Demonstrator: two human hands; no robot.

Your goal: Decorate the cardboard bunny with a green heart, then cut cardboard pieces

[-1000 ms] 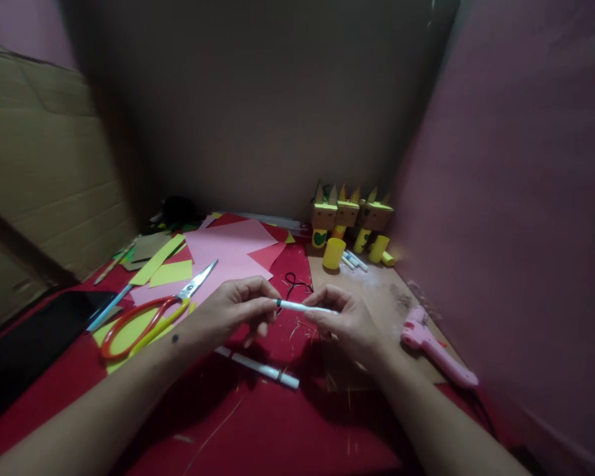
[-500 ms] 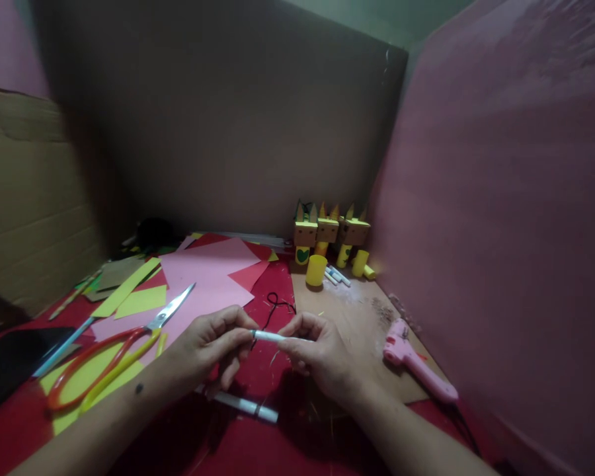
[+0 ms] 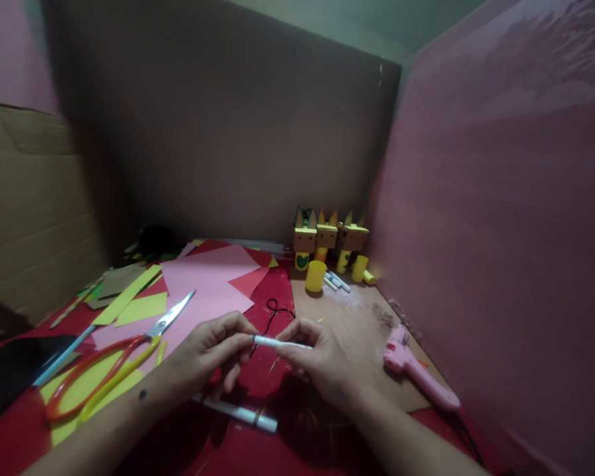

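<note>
Above the red tabletop, a slim white marker pen (image 3: 272,342) spans the gap between my two hands. My left hand (image 3: 223,347) pinches its dark-coloured left end between thumb and finger. Around the barrel's right part, the thumb and fingers of my right hand (image 3: 317,350) are closed. Below my left hand lies a second white marker (image 3: 245,414), its left end in shadow. A thin black cord (image 3: 276,306) curls on the table just beyond the held pen. To the left, scissors (image 3: 129,360) with red and yellow handles rest on coloured paper.
Pink paper (image 3: 213,268) and yellow strips spread at left, beside a black object (image 3: 10,360). A pink glue gun (image 3: 416,370) lies on the cardboard sheet (image 3: 347,324) at right. Behind stand yellow tubes (image 3: 316,276), several markers (image 3: 338,281) and box-headed figures (image 3: 305,239).
More of the pen's barrel shows between and along my fingers, and my right hand's grip has shifted slightly. The whole view has tilted up a little; the other things lie as before.
</note>
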